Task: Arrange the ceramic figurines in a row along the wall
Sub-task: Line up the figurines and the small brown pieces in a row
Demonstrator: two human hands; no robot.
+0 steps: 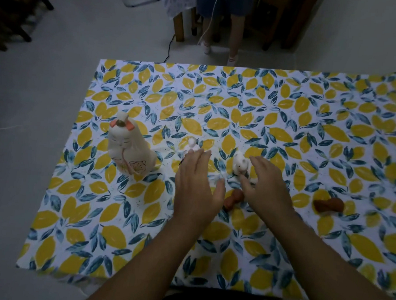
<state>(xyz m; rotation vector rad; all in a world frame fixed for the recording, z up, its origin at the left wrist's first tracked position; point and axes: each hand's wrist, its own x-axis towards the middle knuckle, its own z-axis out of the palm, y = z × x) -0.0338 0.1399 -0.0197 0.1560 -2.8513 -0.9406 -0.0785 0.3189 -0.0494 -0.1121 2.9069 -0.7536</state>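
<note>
both hands (197, 186) open, empty

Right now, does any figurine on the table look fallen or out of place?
Yes. Two brown figurines seem to lie on their sides, nearer the person than the upright large cream figurine and two small white ones.

Both hands hover spread over the table (309, 105): left hand (196, 186) by a small white figurine (192, 145), right hand (267, 188) touching a white rabbit (240, 164); tall cream figurine (129, 149) at nine o'clock.
</note>
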